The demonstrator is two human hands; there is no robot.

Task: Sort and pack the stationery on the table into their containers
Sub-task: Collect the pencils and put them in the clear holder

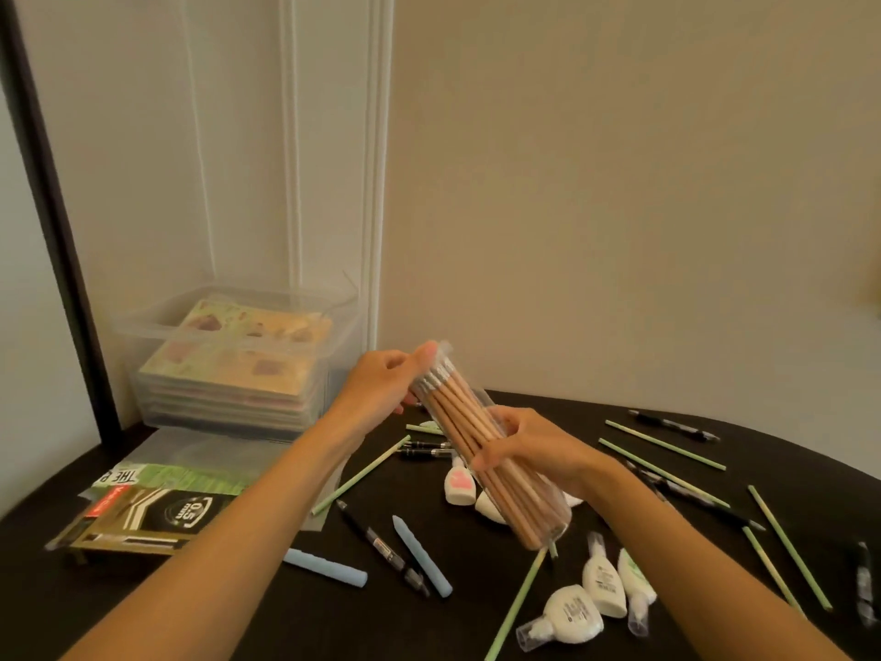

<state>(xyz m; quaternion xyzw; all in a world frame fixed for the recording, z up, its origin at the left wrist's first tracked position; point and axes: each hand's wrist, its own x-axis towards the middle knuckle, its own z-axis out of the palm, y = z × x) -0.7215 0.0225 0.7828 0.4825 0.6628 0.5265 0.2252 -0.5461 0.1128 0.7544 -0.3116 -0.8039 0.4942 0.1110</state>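
Observation:
A clear plastic tube [538, 508] packed with several wooden pencils [465, 412] is held tilted above the black table [286, 613]. My right hand [529, 450] grips the tube around its middle. My left hand [386, 379] holds its upper end, thumb and fingers at the rim. Loose on the table lie several green pencils [662, 443], black pens [381, 548], blue crayons [422, 555] and white correction-fluid bottles [569, 617].
A clear storage bin [238, 355] with stacked colourful packs stands at the back left by the wall. In front of it lie a clear flat sleeve [200, 450], a green printed pack [190, 477] and a black-gold 0.5 mm pen box [143, 522].

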